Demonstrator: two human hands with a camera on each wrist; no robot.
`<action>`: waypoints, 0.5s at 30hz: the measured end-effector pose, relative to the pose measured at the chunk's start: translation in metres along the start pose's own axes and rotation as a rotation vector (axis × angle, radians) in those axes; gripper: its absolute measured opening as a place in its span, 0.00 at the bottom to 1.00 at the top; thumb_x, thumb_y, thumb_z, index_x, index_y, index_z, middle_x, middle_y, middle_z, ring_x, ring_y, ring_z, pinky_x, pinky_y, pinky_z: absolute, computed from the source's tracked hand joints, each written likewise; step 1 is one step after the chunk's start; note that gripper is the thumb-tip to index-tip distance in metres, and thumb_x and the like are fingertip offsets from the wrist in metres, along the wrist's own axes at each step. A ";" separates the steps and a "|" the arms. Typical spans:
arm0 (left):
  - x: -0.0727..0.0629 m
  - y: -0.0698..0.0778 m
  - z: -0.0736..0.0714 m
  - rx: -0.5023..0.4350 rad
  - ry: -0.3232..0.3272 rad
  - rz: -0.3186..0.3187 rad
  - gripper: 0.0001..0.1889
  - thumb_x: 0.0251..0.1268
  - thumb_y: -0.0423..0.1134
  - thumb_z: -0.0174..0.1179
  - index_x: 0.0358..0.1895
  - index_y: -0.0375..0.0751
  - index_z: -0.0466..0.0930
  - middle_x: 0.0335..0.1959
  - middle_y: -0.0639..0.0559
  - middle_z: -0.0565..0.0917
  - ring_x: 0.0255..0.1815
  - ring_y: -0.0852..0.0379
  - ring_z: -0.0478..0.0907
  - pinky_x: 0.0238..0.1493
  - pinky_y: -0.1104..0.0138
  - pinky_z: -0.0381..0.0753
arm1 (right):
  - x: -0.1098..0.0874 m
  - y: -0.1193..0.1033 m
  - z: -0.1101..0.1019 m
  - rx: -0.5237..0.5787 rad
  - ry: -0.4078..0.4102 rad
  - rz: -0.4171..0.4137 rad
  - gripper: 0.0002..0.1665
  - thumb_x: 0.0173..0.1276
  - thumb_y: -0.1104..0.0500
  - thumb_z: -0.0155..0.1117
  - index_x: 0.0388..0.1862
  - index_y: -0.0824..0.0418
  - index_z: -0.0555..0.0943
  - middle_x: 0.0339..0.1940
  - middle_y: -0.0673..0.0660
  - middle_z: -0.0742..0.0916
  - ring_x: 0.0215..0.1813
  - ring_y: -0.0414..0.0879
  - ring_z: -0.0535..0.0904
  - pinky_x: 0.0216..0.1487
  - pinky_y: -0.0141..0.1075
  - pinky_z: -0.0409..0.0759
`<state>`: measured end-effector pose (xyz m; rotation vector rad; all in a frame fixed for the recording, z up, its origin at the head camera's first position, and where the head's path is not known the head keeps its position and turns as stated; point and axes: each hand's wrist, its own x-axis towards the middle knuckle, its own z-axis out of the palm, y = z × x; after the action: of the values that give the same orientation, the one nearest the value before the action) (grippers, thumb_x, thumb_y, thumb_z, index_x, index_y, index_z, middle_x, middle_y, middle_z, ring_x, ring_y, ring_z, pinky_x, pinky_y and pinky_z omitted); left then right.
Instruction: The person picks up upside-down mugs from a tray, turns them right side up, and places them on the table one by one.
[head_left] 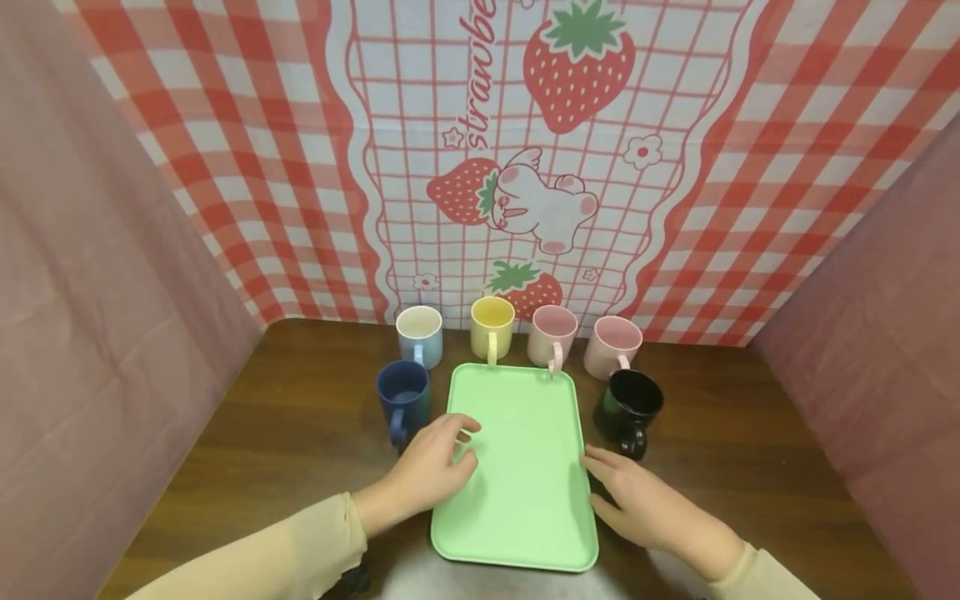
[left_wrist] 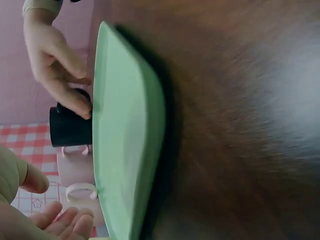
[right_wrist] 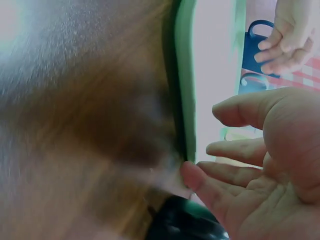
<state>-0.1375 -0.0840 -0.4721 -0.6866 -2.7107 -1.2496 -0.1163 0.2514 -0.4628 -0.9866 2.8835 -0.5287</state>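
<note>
A light green rectangular tray lies lengthwise on the dark wooden table. Over its left edge hovers my left hand, fingers loosely bent and holding nothing. At the tray's right rim is my right hand, fingertips right by the edge and spread in the right wrist view, with no object in its grasp. Close beyond the left hand stands a navy mug, its handle toward me. Just past the right hand's fingers sits a black mug; in the left wrist view the right hand partly covers this black mug.
Behind the tray stand a light blue mug with a white inside, a yellow mug, a pink mug and another pink mug. A strawberry-print checked cloth hangs at the back. Pink curtains flank the table.
</note>
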 end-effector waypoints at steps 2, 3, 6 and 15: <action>-0.008 -0.001 -0.003 0.045 0.002 0.043 0.16 0.68 0.31 0.60 0.58 0.35 0.83 0.54 0.42 0.87 0.53 0.45 0.87 0.54 0.51 0.86 | -0.003 0.000 -0.004 -0.026 0.039 -0.038 0.29 0.72 0.65 0.75 0.68 0.78 0.80 0.69 0.76 0.82 0.69 0.69 0.82 0.63 0.61 0.83; -0.010 -0.001 -0.006 0.068 0.007 0.066 0.16 0.68 0.31 0.61 0.58 0.35 0.83 0.54 0.42 0.87 0.54 0.46 0.87 0.55 0.51 0.86 | -0.005 0.001 -0.007 -0.043 0.061 -0.052 0.30 0.71 0.65 0.77 0.68 0.76 0.81 0.69 0.74 0.83 0.69 0.68 0.82 0.62 0.60 0.84; -0.016 -0.003 -0.014 0.140 0.011 0.129 0.18 0.70 0.32 0.63 0.62 0.35 0.82 0.57 0.43 0.87 0.58 0.47 0.86 0.58 0.50 0.86 | -0.009 0.004 -0.015 -0.095 0.147 -0.090 0.33 0.67 0.64 0.80 0.68 0.73 0.81 0.69 0.70 0.84 0.68 0.64 0.83 0.60 0.57 0.86; -0.022 -0.008 -0.044 0.261 -0.056 0.273 0.29 0.76 0.38 0.67 0.74 0.29 0.74 0.74 0.36 0.79 0.76 0.39 0.76 0.72 0.45 0.78 | -0.013 0.007 -0.037 -0.151 0.240 -0.173 0.47 0.67 0.53 0.84 0.79 0.66 0.74 0.80 0.64 0.77 0.77 0.61 0.77 0.74 0.35 0.76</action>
<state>-0.1263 -0.1289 -0.4534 -1.0238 -2.6390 -0.8104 -0.1156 0.2757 -0.4310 -1.2863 3.1051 -0.4748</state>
